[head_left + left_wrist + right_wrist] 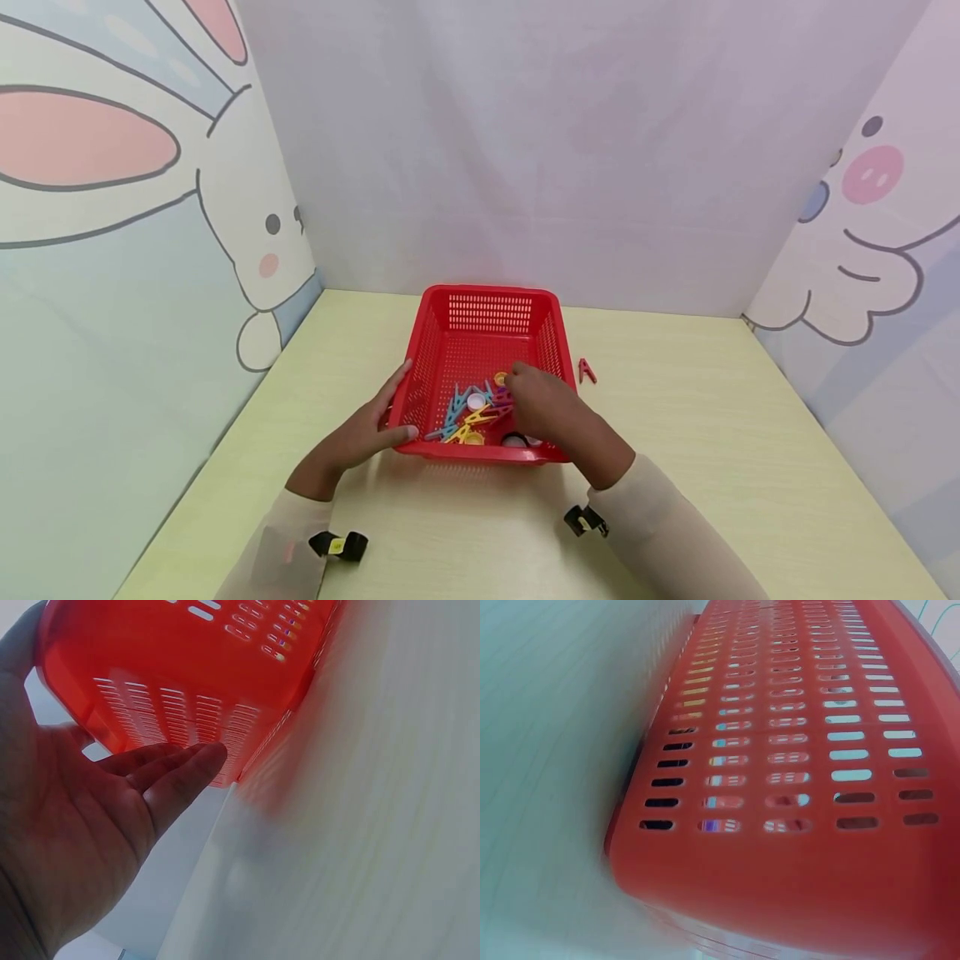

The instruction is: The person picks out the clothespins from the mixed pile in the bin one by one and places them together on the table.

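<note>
A red slotted plastic basket (491, 451) stands on the table. My left hand (367, 429) rests at its near left corner, thumb on the rim and fingers mostly straight along the outer left wall (180, 712). Inside, my right hand (543, 406) reaches down near the right wall, its fingertips hidden from view. Beside it lie blue clothespins (456, 406), yellow clothespins (477, 414) and a purple clothespin (502, 411). A white bottle cap (476, 402) and yellow caps (474, 438) are mixed in. The right wrist view has only the basket's slotted side (780, 855), not the hand.
A single red clothespin (587, 372) lies on the pale table (690, 433), right of the basket. Cloth walls (510, 150) printed with cartoon animals enclose the back and both sides. Black straps with cameras (339, 546) sit at both sleeves.
</note>
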`<state>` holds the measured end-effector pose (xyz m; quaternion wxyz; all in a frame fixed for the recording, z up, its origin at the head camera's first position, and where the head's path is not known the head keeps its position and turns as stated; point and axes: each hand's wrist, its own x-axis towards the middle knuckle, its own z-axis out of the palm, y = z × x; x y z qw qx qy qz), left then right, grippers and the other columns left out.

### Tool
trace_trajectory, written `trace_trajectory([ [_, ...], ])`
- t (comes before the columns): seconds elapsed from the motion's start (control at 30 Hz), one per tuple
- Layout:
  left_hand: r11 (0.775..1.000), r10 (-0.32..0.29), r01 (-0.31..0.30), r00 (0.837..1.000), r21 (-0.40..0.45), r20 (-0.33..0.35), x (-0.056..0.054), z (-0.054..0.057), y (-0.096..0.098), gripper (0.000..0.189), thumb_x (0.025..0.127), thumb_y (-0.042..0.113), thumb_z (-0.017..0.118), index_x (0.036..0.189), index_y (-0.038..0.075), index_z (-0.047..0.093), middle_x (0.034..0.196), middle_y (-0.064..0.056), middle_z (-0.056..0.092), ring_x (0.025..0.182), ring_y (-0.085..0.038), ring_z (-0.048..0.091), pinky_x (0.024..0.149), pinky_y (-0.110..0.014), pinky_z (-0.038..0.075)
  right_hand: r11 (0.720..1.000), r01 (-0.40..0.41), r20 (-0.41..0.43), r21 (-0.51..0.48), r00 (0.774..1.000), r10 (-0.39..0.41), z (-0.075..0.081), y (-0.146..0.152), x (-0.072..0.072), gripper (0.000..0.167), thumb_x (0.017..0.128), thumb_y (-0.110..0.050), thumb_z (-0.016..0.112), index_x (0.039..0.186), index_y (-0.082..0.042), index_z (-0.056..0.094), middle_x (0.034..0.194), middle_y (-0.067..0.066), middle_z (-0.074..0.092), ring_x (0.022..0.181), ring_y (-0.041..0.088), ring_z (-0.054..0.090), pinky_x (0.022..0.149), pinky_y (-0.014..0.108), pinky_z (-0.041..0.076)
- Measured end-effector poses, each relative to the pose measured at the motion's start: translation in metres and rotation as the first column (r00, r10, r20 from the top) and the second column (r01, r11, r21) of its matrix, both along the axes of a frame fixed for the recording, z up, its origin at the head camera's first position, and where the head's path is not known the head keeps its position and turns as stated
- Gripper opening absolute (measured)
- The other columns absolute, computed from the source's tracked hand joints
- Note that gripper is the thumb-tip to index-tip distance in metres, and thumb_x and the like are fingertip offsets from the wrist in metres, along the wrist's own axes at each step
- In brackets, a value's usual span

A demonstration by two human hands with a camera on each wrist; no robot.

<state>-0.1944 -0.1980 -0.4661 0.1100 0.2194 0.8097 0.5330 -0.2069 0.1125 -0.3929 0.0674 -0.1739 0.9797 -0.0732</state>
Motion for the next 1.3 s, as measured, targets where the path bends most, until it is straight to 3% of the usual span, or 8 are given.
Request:
trace_trajectory([
  [0.23, 1.000, 0.001, -0.001, 1.000, -0.001, 0.007, -0.001, -0.002, -0.001, 0.117, 0.091, 0.025, 0.083, 0.177, 0.029, 0.004, 0.161, -0.025, 0.042, 0.140, -0.043, 0.053, 0.092, -0.036, 0.068, 0.999, -0.023, -0.098, 0.044, 0.995, 0.027, -0.003, 0.003, 0.000, 0.067, 0.075, -0.018, 0.101, 0.134, -0.005, 0.071, 0.118, 0.010, 0.065, 0.100, 0.022, 0.072, 0.089, 0.044, 0.069],
  [0.57, 1.000, -0.006, 0.006, 1.000, 0.003, 0.006, -0.001, -0.001, 0.000, 0.115, 0.092, 0.023, 0.082, 0.177, 0.028, 0.004, 0.162, -0.025, 0.041, 0.140, -0.044, 0.053, 0.093, -0.036, 0.068, 0.998, -0.059, -0.199, 0.018, 0.978, 0.061, -0.003, 0.009, 0.001, 0.055, 0.089, -0.023, 0.091, 0.139, -0.013, 0.073, 0.120, 0.011, 0.072, 0.103, 0.024, 0.075, 0.088, 0.045, 0.069],
  [0.77, 1.000, -0.008, 0.008, 1.000, 0.004, 0.005, -0.002, -0.002, -0.001, 0.115, 0.093, 0.024, 0.082, 0.177, 0.029, 0.003, 0.162, -0.026, 0.041, 0.140, -0.044, 0.053, 0.092, -0.036, 0.068, 0.998, -0.052, -0.246, -0.033, 0.968, 0.042, 0.002, 0.014, 0.006, 0.072, 0.082, -0.018, 0.097, 0.148, -0.019, 0.069, 0.121, 0.013, 0.070, 0.101, 0.026, 0.074, 0.084, 0.046, 0.070],
  [0.87, 1.000, -0.006, 0.006, 1.000, 0.002, 0.001, -0.002, -0.003, -0.002, 0.116, 0.092, 0.025, 0.082, 0.177, 0.030, 0.003, 0.162, -0.025, 0.041, 0.140, -0.044, 0.052, 0.092, -0.036, 0.068, 0.997, -0.044, -0.320, -0.059, 0.947, 0.023, 0.001, 0.019, 0.007, 0.074, 0.081, -0.017, 0.097, 0.149, -0.019, 0.068, 0.120, 0.013, 0.070, 0.097, 0.026, 0.076, 0.082, 0.046, 0.070],
  [1.07, 1.000, -0.010, 0.010, 1.000, 0.007, -0.007, -0.003, -0.006, -0.003, 0.116, 0.093, 0.024, 0.082, 0.177, 0.030, 0.003, 0.162, -0.026, 0.041, 0.140, -0.044, 0.052, 0.092, -0.036, 0.068, 0.987, -0.063, -0.507, -0.150, 0.862, -0.022, -0.002, 0.034, 0.006, 0.062, 0.091, -0.015, 0.089, 0.149, -0.015, 0.068, 0.113, 0.016, 0.069, 0.080, 0.021, 0.072, 0.076, 0.039, 0.070],
  [1.17, 1.000, -0.013, 0.013, 1.000, 0.011, -0.006, -0.003, -0.006, -0.003, 0.116, 0.093, 0.024, 0.082, 0.177, 0.029, 0.003, 0.162, -0.026, 0.041, 0.140, -0.045, 0.052, 0.092, -0.036, 0.068, 0.975, -0.049, -0.550, -0.215, 0.832, -0.079, -0.001, 0.043, 0.006, 0.061, 0.093, -0.012, 0.086, 0.151, -0.012, 0.066, 0.114, 0.019, 0.067, 0.077, 0.023, 0.069, 0.075, 0.040, 0.070],
  [1.3, 1.000, -0.012, 0.012, 1.000, 0.004, -0.008, -0.003, -0.005, -0.002, 0.116, 0.093, 0.025, 0.082, 0.177, 0.029, 0.003, 0.162, -0.026, 0.041, 0.140, -0.044, 0.052, 0.092, -0.036, 0.068, 0.956, -0.008, -0.562, -0.294, 0.811, -0.166, 0.001, 0.057, 0.004, 0.056, 0.097, -0.011, 0.081, 0.151, -0.008, 0.066, 0.111, 0.021, 0.066, 0.078, 0.026, 0.066, 0.073, 0.042, 0.069],
])
